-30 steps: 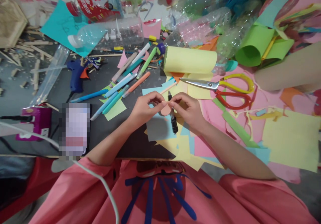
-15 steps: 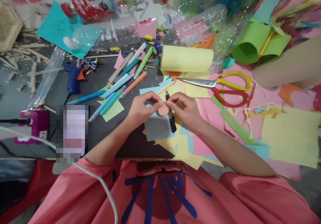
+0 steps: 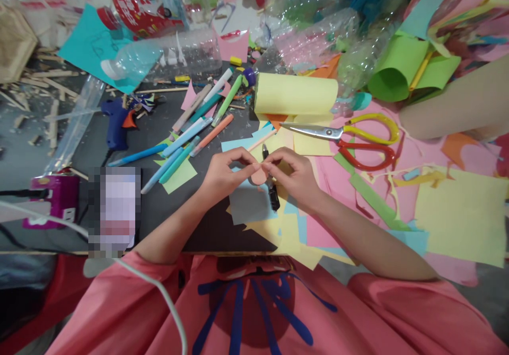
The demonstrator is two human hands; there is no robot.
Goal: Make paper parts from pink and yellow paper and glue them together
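A small peach-coloured paper piece with a rounded lower edge (image 3: 260, 176) is pinched between my two hands. My left hand (image 3: 227, 174) grips its left side with thumb and forefinger. On the other side, my right hand (image 3: 292, 174) pinches the upper right edge. Just under my right fingertips lies a black pen (image 3: 273, 196) on the paper scraps. A pale blue sheet (image 3: 250, 206) rests below my hands. Beyond my right hand are scissors (image 3: 334, 131) with one yellow and one red handle, lying on coloured paper.
Several markers (image 3: 178, 153) lie to the left, near a blue glue gun (image 3: 116, 122) and a phone (image 3: 119, 206). A yellow paper-wrapped bottle (image 3: 296, 94) and clear plastic bottles (image 3: 186, 53) stand behind. Another person's arm (image 3: 457, 100) reaches in from the right.
The paper piece has tilted slightly between my fingers. Both hands stay in almost the same place.
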